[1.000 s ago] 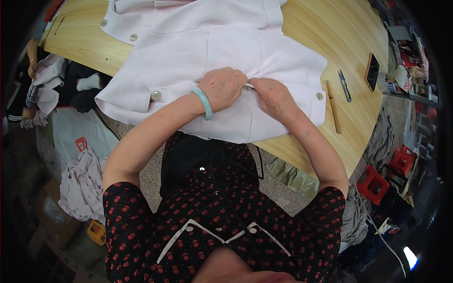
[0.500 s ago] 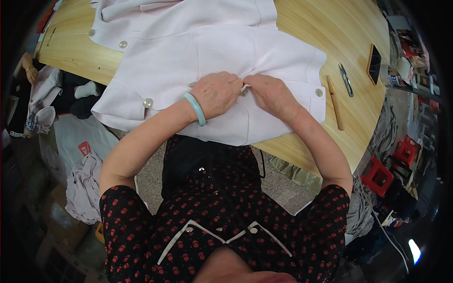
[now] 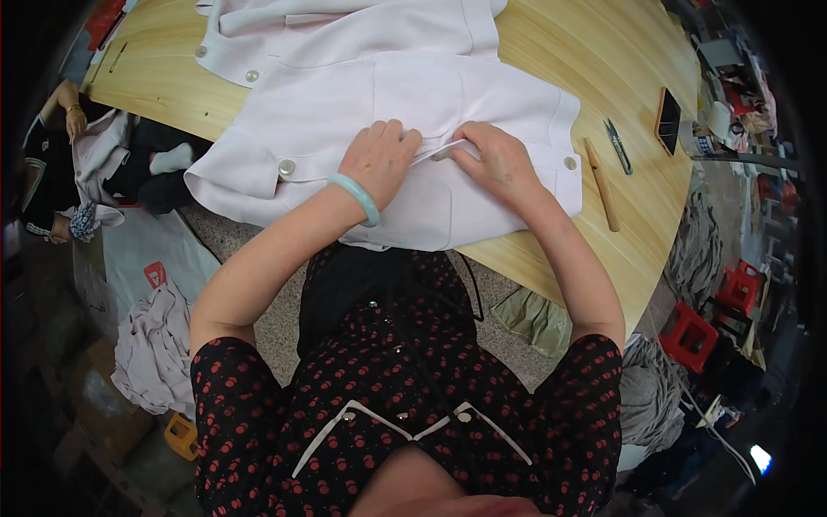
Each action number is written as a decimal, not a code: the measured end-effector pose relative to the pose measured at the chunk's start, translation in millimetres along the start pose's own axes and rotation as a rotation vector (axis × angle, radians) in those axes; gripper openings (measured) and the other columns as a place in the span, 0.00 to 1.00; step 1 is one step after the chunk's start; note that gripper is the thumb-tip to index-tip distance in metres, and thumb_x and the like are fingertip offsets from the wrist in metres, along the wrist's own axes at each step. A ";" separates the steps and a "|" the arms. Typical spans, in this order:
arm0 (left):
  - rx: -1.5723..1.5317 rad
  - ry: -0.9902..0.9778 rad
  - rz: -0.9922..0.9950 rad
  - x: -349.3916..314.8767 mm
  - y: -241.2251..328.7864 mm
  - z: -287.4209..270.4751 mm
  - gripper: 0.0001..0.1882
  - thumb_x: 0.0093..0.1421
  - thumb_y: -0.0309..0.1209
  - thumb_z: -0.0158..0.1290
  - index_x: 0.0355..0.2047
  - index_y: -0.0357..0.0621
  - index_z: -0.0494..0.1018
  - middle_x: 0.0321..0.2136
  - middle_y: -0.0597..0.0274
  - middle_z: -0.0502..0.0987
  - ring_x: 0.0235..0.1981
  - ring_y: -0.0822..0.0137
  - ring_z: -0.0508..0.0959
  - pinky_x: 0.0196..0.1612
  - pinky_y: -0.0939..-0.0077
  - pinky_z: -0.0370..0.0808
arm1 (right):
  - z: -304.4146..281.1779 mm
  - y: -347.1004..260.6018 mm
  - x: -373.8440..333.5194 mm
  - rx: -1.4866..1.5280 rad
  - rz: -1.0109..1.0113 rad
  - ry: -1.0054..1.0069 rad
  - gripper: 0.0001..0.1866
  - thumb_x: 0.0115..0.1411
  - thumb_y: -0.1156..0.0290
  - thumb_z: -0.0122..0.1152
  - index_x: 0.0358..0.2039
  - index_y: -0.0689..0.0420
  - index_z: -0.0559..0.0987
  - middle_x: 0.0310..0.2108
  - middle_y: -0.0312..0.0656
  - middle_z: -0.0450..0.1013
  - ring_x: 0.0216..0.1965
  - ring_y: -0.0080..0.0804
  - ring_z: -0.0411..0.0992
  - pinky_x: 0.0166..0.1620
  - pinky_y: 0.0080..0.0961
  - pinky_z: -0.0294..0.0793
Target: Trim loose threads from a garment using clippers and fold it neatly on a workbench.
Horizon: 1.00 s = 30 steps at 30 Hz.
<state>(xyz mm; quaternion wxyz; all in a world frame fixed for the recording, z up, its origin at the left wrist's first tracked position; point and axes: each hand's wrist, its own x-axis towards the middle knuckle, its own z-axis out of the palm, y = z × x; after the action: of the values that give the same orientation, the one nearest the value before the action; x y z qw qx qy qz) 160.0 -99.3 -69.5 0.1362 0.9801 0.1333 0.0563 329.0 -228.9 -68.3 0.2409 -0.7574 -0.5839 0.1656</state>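
A pale pink button-front jacket (image 3: pixel 508 95) lies spread over the wooden table in front of me, its front placket running crosswise. My left hand (image 3: pixel 377 164), with a pale green bangle (image 3: pixel 355 198) at the wrist, presses down on the placket with curled fingers, gripping its edge; the thumb is mostly hidden. Just to the right, my right hand (image 3: pixel 500 164) pinches the lifted placket edge between thumb and fingers, beside a partly covered button. Another large button (image 3: pixel 287 168) shows left of my left hand, and one more (image 3: pixel 569 163) sits near the right hem.
Right of the jacket lie a wooden stick-like tool (image 3: pixel 601 185), thread snips (image 3: pixel 618 146) and a phone (image 3: pixel 668 121). The table (image 3: pixel 637 250) has a curved right edge. Another person's hand (image 3: pixel 76 121) shows at far left. Red stools (image 3: pixel 687 336) stand at right.
My hands have moved slightly apart, and the placket edge between them is now raised in a fold. The view has shifted a little, so the table things appear further left.
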 end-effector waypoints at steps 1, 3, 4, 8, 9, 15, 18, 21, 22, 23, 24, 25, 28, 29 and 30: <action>0.012 0.010 -0.019 -9.9 -1.4 -4.5 0.16 0.49 0.23 0.48 0.41 0.41 0.69 0.34 0.52 0.69 0.40 0.53 0.71 0.42 0.63 0.68 | 3.5 4.3 -6.5 -0.004 -0.006 0.004 0.11 0.54 0.69 0.58 0.37 0.59 0.76 0.32 0.46 0.74 0.34 0.41 0.72 0.38 0.31 0.70; 0.026 0.170 -0.006 -33.4 -8.3 -8.8 0.19 0.47 0.21 0.49 0.43 0.40 0.68 0.36 0.52 0.68 0.40 0.53 0.70 0.44 0.63 0.68 | 8.2 11.9 -18.8 0.036 -0.178 0.258 0.13 0.54 0.70 0.59 0.40 0.61 0.75 0.35 0.48 0.73 0.37 0.43 0.71 0.41 0.32 0.70; 0.033 0.321 0.009 -45.7 -13.9 -8.7 0.23 0.46 0.20 0.49 0.46 0.39 0.68 0.39 0.51 0.67 0.41 0.52 0.69 0.45 0.62 0.67 | 6.7 12.1 -23.6 0.037 -0.188 0.260 0.13 0.54 0.70 0.59 0.40 0.61 0.75 0.35 0.48 0.73 0.37 0.43 0.71 0.41 0.32 0.70; 0.017 0.497 -0.107 -96.5 -37.8 -5.8 0.25 0.40 0.18 0.53 0.44 0.39 0.68 0.45 0.48 0.66 0.43 0.47 0.68 0.48 0.61 0.66 | 9.4 -0.9 -31.7 -0.063 -0.090 0.355 0.15 0.52 0.73 0.59 0.42 0.62 0.73 0.40 0.48 0.71 0.42 0.46 0.69 0.46 0.34 0.69; 0.024 0.502 -0.113 -106.0 -44.4 -5.8 0.25 0.40 0.18 0.53 0.44 0.39 0.68 0.45 0.48 0.66 0.43 0.47 0.68 0.48 0.61 0.66 | 9.8 -5.8 -30.4 -0.194 -0.161 0.463 0.16 0.51 0.75 0.60 0.42 0.61 0.73 0.41 0.48 0.71 0.43 0.46 0.69 0.47 0.35 0.68; -0.182 0.184 -0.107 -138.4 -63.1 -32.1 0.11 0.47 0.21 0.53 0.34 0.37 0.71 0.32 0.53 0.73 0.37 0.53 0.73 0.40 0.63 0.69 | 39.9 -74.8 -11.3 -0.064 -0.489 0.303 0.17 0.49 0.76 0.62 0.41 0.59 0.74 0.41 0.45 0.70 0.43 0.43 0.68 0.48 0.35 0.66; -0.647 -0.145 -0.381 -127.9 -58.6 -60.2 0.06 0.54 0.26 0.51 0.31 0.35 0.71 0.25 0.55 0.72 0.29 0.56 0.74 0.34 0.66 0.69 | 54.3 -83.5 -7.4 -0.072 -0.554 0.205 0.12 0.49 0.74 0.62 0.36 0.56 0.75 0.34 0.40 0.71 0.38 0.37 0.69 0.43 0.32 0.67; -0.565 0.088 -0.249 -102.3 -70.9 -55.8 0.11 0.58 0.34 0.52 0.30 0.37 0.73 0.25 0.55 0.73 0.27 0.56 0.73 0.32 0.68 0.70 | 57.4 -89.2 -8.7 -0.068 -0.531 0.145 0.09 0.50 0.74 0.61 0.34 0.56 0.76 0.29 0.38 0.70 0.33 0.36 0.69 0.40 0.31 0.66; -0.423 0.190 -0.179 -91.1 -74.2 -46.0 0.11 0.57 0.35 0.53 0.31 0.38 0.74 0.26 0.55 0.73 0.29 0.56 0.74 0.34 0.68 0.70 | 56.9 -92.4 -9.5 -0.086 -0.511 0.117 0.08 0.51 0.74 0.60 0.34 0.56 0.76 0.27 0.39 0.70 0.33 0.36 0.69 0.40 0.31 0.66; -0.425 0.197 -0.181 -80.3 -73.3 -39.2 0.11 0.57 0.35 0.53 0.31 0.38 0.74 0.26 0.55 0.73 0.29 0.56 0.74 0.34 0.68 0.70 | 56.3 -94.1 -9.3 -0.108 -0.485 0.092 0.08 0.51 0.74 0.60 0.34 0.55 0.77 0.26 0.39 0.70 0.32 0.37 0.69 0.40 0.31 0.66; -0.340 0.190 -0.186 -70.5 -70.4 -34.4 0.12 0.56 0.37 0.54 0.33 0.41 0.74 0.28 0.54 0.73 0.32 0.56 0.74 0.36 0.68 0.70 | 56.5 -96.7 -8.0 -0.112 -0.490 0.088 0.08 0.51 0.74 0.60 0.34 0.55 0.77 0.26 0.39 0.70 0.32 0.37 0.69 0.40 0.31 0.66; -0.254 0.182 -0.190 -63.8 -69.4 -31.5 0.13 0.55 0.39 0.56 0.34 0.43 0.75 0.30 0.54 0.72 0.34 0.57 0.74 0.39 0.68 0.71 | 57.7 -99.6 -6.6 -0.092 -0.465 0.078 0.08 0.52 0.74 0.59 0.34 0.56 0.77 0.26 0.40 0.70 0.32 0.38 0.69 0.40 0.31 0.67; -0.153 -0.104 -0.309 -49.4 -65.9 -32.8 0.18 0.51 0.46 0.58 0.38 0.49 0.75 0.39 0.53 0.71 0.45 0.56 0.72 0.47 0.65 0.70 | 64.1 -95.0 -2.9 -0.064 -0.395 0.054 0.08 0.53 0.73 0.58 0.35 0.56 0.77 0.27 0.42 0.70 0.33 0.40 0.69 0.41 0.33 0.67; -0.154 -0.106 -0.306 -46.9 -66.5 -31.6 0.18 0.51 0.46 0.58 0.38 0.49 0.75 0.39 0.53 0.71 0.45 0.56 0.72 0.47 0.65 0.70 | 68.2 -92.5 -0.2 -0.048 -0.360 0.042 0.08 0.54 0.72 0.58 0.35 0.56 0.77 0.27 0.42 0.70 0.33 0.41 0.69 0.41 0.33 0.67; -0.141 -0.118 -0.303 -44.8 -67.0 -30.5 0.19 0.49 0.46 0.59 0.38 0.49 0.75 0.39 0.53 0.71 0.45 0.55 0.73 0.48 0.65 0.70 | 70.5 -89.3 1.5 -0.048 -0.358 0.042 0.08 0.54 0.72 0.58 0.35 0.56 0.77 0.27 0.42 0.70 0.33 0.41 0.69 0.41 0.33 0.67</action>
<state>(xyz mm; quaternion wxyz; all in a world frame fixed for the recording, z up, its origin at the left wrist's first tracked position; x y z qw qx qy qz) 96.1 -41.9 -62.6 0.2192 0.9384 0.2667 -0.0134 220.0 -197.3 -76.8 0.2607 -0.6503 -0.7078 0.0903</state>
